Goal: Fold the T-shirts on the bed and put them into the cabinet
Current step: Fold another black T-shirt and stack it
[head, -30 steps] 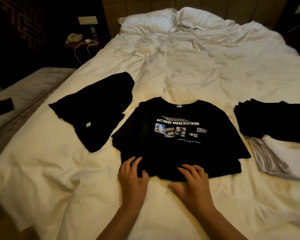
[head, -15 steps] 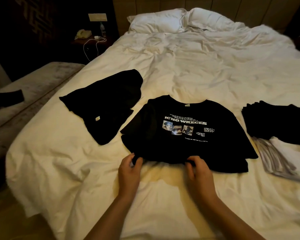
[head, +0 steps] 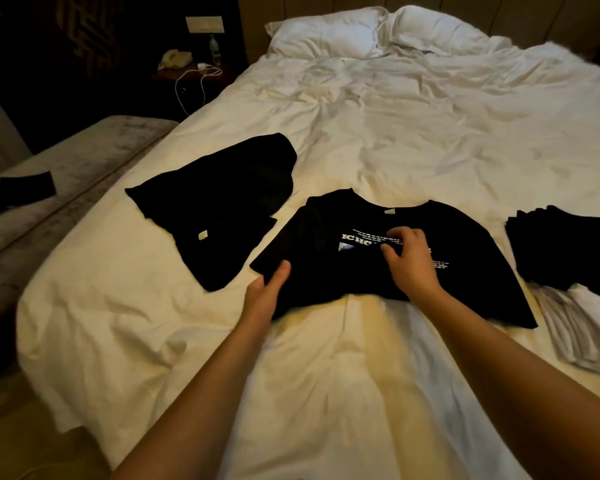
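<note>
left hand (head: 269, 289): thumb up, gripping | right hand (head: 407, 259): fingers curled, pinching

Both forearms bare; no sleeves, rings, watch.

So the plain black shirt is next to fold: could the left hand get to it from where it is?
Probably yes. The left hand holds the printed shirt's left edge, and the plain shirt lies just beside it on the bed, with only bare sheet between. It would have to let go first.
</note>
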The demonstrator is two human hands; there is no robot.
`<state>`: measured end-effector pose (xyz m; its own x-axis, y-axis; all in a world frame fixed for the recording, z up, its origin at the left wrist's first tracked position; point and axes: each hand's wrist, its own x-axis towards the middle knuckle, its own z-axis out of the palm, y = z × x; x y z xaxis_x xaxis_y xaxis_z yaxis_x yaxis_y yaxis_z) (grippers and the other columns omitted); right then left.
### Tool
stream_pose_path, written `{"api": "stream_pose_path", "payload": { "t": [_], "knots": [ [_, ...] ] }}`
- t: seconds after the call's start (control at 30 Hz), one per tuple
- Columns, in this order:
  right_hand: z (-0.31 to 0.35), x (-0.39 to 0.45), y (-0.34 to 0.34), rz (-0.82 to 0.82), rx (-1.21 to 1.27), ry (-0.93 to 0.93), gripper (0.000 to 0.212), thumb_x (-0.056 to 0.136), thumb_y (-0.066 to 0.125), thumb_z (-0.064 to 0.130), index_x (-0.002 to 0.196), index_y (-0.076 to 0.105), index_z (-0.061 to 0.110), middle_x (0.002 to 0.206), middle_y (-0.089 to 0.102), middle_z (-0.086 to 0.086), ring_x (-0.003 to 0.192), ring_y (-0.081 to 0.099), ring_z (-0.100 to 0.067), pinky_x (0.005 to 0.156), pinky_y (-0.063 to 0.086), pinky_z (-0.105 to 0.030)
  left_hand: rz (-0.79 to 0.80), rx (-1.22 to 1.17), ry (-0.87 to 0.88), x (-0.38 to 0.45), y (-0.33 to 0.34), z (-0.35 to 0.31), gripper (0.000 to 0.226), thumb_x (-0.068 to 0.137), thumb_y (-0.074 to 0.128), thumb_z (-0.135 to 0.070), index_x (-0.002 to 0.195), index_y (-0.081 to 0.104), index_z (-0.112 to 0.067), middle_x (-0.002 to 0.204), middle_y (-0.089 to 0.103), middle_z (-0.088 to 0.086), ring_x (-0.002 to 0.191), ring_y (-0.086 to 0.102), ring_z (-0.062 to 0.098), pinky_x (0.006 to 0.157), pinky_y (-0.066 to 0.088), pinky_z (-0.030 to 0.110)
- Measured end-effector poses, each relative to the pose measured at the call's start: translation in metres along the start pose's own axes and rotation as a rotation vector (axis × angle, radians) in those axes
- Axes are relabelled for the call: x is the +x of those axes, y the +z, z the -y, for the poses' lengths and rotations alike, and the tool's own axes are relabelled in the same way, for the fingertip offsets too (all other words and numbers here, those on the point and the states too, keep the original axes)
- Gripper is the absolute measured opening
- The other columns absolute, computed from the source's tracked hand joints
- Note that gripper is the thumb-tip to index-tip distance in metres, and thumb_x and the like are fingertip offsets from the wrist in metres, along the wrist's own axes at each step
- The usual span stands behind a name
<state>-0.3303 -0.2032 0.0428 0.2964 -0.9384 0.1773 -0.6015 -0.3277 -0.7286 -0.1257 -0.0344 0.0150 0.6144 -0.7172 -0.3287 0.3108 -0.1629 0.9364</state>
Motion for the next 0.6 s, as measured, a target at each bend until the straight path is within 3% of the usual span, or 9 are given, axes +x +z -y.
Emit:
{"api": "stream_pose_path", "payload": {
  "t": [0.1, 0.17, 0.2, 0.27, 0.33, 0.4, 0.47, 0.53, 0.6],
  "knots": [
    [-0.013, -0.003, 0.01, 0.062, -0.04, -0.069, 0.05, 0.093, 0.067, 0.014, 0.139, 0.048, 0.013, 0.156, 0.021, -0.011, 0.146, 0.023, -0.027, 0.117, 0.025, -0.033, -0.003, 0.412, 0.207, -0.002, -0.003, 0.024, 0.045, 0.072, 0.087, -0.041, 0.11, 0.07, -0.022, 0.107, 0.074, -0.002, 0.095, 0.07, 0.007, 0.086, 0.057, 0.025],
    [-0.017, -0.018, 0.017, -0.003, -0.095, -0.188, 0.047, 0.089, 0.07, 0.01, 0.133, 0.055, 0.01, 0.155, 0.026, -0.015, 0.145, 0.024, -0.029, 0.115, 0.026, -0.033, -0.078, 0.681, 0.333, 0.001, -0.012, 0.041, 0.05, 0.076, 0.08, -0.048, 0.115, 0.07, -0.019, 0.107, 0.072, -0.002, 0.098, 0.067, 0.012, 0.084, 0.056, 0.03],
    [-0.019, -0.028, 0.021, -0.057, -0.12, -0.268, 0.041, 0.087, 0.072, 0.009, 0.126, 0.059, 0.007, 0.147, 0.037, -0.017, 0.138, 0.033, -0.03, 0.111, 0.033, -0.034, -0.1, 0.692, 0.367, -0.001, -0.013, 0.043, 0.043, 0.082, 0.077, -0.043, 0.114, 0.07, -0.014, 0.105, 0.072, 0.002, 0.098, 0.068, 0.017, 0.083, 0.055, 0.032],
    [-0.02, -0.05, 0.033, -0.13, -0.165, -0.421, 0.029, 0.085, 0.073, 0.015, 0.111, 0.065, 0.003, 0.121, 0.055, -0.015, 0.113, 0.049, -0.03, 0.093, 0.047, -0.038, -0.116, 0.598, 0.375, -0.006, -0.013, 0.041, 0.028, 0.093, 0.069, -0.032, 0.11, 0.071, -0.01, 0.1, 0.073, 0.003, 0.096, 0.069, 0.019, 0.08, 0.053, 0.03],
    [-0.023, -0.071, 0.046, -0.074, -0.235, -0.497, 0.032, 0.087, 0.066, 0.029, 0.109, 0.067, 0.005, 0.106, 0.061, -0.01, 0.098, 0.055, -0.029, 0.08, 0.049, -0.038, -0.093, 0.494, 0.356, -0.013, -0.011, 0.032, 0.028, 0.098, 0.063, -0.03, 0.12, 0.068, -0.014, 0.106, 0.072, -0.003, 0.102, 0.067, 0.011, 0.082, 0.051, 0.02],
    [-0.032, -0.082, 0.055, 0.024, -0.34, -0.449, 0.042, 0.089, 0.062, 0.038, 0.119, 0.064, 0.009, 0.11, 0.061, -0.007, 0.102, 0.055, -0.028, 0.082, 0.048, -0.04, -0.099, 0.403, 0.305, -0.016, -0.009, 0.022, 0.026, 0.1, 0.06, -0.03, 0.121, 0.065, -0.017, 0.107, 0.07, -0.007, 0.104, 0.065, 0.01, 0.083, 0.049, 0.02],
    [-0.041, -0.082, 0.055, 0.018, -0.413, -0.375, 0.043, 0.089, 0.066, 0.036, 0.124, 0.062, 0.01, 0.118, 0.061, -0.007, 0.112, 0.052, -0.029, 0.089, 0.043, -0.042, -0.134, 0.3, 0.2, -0.015, -0.009, 0.014, 0.016, 0.099, 0.062, -0.03, 0.108, 0.067, -0.019, 0.099, 0.071, -0.005, 0.1, 0.068, 0.017, 0.082, 0.053, 0.028],
    [-0.045, -0.076, 0.05, -0.038, -0.45, -0.365, 0.033, 0.09, 0.062, 0.031, 0.116, 0.066, 0.011, 0.117, 0.064, -0.007, 0.114, 0.05, -0.029, 0.09, 0.035, -0.041, -0.119, 0.112, 0.039, -0.017, -0.013, 0.007, 0.018, 0.096, 0.066, -0.033, 0.103, 0.07, -0.017, 0.096, 0.076, 0.003, 0.095, 0.072, 0.025, 0.084, 0.059, 0.04],
    [-0.048, -0.067, 0.043, -0.042, -0.474, -0.366, 0.027, 0.09, 0.053, 0.03, 0.104, 0.069, 0.013, 0.111, 0.066, -0.004, 0.11, 0.052, -0.028, 0.089, 0.033, -0.04, -0.07, -0.038, -0.135, -0.02, -0.017, 0.002, 0.026, 0.092, 0.071, -0.036, 0.106, 0.071, -0.014, 0.099, 0.077, 0.008, 0.091, 0.074, 0.027, 0.081, 0.06, 0.04]
  ]
}}
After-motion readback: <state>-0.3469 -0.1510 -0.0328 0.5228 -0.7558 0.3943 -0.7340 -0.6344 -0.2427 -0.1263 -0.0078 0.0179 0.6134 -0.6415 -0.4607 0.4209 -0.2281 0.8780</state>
